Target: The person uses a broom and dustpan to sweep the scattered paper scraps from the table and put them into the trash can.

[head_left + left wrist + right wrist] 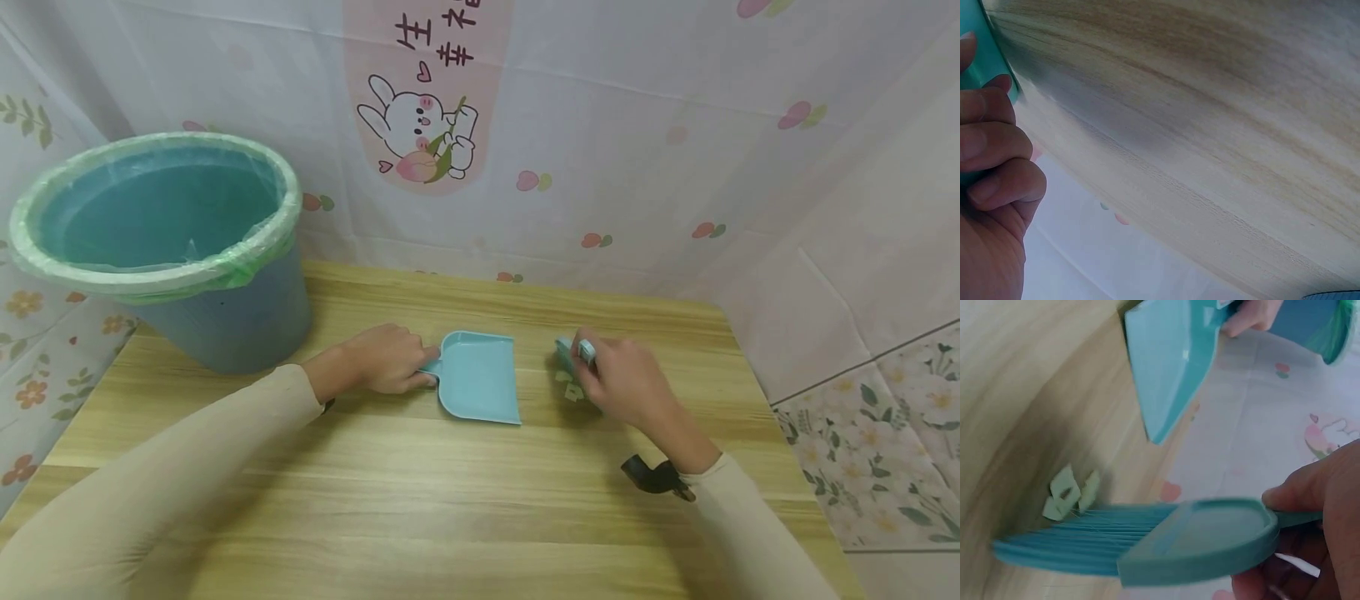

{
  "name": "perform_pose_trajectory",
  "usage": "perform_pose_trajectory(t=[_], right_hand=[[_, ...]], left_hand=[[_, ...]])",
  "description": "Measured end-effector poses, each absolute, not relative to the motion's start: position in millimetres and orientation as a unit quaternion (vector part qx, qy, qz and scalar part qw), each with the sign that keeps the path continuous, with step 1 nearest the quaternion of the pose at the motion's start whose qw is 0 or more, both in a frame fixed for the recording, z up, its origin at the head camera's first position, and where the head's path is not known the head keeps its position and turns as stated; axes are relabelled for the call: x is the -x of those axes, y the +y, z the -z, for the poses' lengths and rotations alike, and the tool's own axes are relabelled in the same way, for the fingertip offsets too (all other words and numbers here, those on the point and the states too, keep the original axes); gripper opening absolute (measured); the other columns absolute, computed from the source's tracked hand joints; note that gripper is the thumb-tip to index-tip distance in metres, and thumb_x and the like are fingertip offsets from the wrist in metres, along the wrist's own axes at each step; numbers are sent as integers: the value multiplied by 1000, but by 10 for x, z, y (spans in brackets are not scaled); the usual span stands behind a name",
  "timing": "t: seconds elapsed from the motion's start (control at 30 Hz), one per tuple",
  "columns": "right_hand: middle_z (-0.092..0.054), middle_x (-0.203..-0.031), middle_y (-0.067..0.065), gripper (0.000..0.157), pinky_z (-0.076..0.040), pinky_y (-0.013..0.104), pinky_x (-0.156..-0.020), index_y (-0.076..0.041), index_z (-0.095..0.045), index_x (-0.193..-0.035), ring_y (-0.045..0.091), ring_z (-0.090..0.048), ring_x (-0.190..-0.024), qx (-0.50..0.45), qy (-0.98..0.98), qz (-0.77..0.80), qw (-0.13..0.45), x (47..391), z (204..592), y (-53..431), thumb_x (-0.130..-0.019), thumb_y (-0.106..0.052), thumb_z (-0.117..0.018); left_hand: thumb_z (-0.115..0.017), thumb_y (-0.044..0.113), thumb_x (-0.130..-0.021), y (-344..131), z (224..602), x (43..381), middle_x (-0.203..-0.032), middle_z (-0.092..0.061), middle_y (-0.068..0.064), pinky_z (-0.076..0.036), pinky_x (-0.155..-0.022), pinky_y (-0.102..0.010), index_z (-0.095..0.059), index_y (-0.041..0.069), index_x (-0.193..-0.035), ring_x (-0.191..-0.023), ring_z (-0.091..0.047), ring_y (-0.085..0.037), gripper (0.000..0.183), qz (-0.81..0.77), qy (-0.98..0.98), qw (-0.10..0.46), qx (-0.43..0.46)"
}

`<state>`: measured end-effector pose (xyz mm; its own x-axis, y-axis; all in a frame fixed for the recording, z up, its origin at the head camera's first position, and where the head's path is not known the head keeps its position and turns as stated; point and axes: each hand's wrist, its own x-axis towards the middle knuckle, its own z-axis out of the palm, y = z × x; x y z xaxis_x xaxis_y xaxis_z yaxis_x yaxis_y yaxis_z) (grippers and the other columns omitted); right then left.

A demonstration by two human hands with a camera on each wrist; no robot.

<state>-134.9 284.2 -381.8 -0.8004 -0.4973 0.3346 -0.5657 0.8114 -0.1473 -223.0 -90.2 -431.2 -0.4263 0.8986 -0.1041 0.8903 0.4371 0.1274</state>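
My left hand grips the short handle of a light blue dustpan, which lies on the wooden table with its wide mouth facing right. In the left wrist view, the curled fingers wrap the handle. My right hand holds a small teal hand brush by its handle, bristles pointing down toward the table. Several pale green scraps lie right at the bristle tips, between brush and dustpan. In the head view the scraps show just below the brush, partly covered by the right hand.
A blue bucket lined with a clear bag, a pale green ring round its rim, stands at the table's back left. The wooden table ends against a printed white curtain behind. A black strap sits at the right wrist.
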Motion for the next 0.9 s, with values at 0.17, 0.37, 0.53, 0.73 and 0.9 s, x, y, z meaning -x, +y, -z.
perform_pose_trajectory(t=[0.17,0.37,0.53,0.73,0.9], right_hand=[[-31,-56,-9,15,-25,30,-46,-8,-53,-90,9,-27,-47,-237,-951,-94,178,1291,3776,2876,-97,-4,-65],[-30,-56,-7,15,-26,32,-49,-9,-48,-87,12,-26,-51,-176,-971,-90,137,1262,3763,2798,-92,-3,-61],[-30,-56,-7,13,-27,32,-47,-8,-48,-87,11,-27,-49,-159,-970,-122,135,1314,3833,2703,-94,-2,-57],[-30,-58,-7,18,-27,31,-47,-8,-47,-87,9,-27,-48,-179,-959,-150,159,1399,3885,2638,-98,0,-57],[-38,-56,-5,14,-30,29,-44,-3,-53,-91,8,-33,-44,-210,-954,-153,149,1439,3912,2604,-102,-1,-61]], left_hand=[[-61,37,-113,-908,4319,2236,-72,-49,2,-48,-59,-39,-63,4,-108,-63,-49,-15,34,-26,842,74,-534],[-61,37,-113,-914,4305,2237,-72,-50,2,-48,-59,-40,-62,4,-107,-63,-50,-15,33,-24,843,77,-532],[-62,37,-113,-911,4299,2236,-72,-49,2,-48,-59,-40,-62,4,-107,-63,-50,-15,33,-27,843,80,-532],[-62,37,-112,-905,4308,2244,-72,-49,2,-47,-59,-40,-62,4,-107,-63,-49,-15,33,-33,843,84,-531],[-62,36,-112,-905,4313,2246,-72,-49,2,-48,-59,-41,-63,3,-108,-63,-49,-15,33,-33,842,84,-532]])
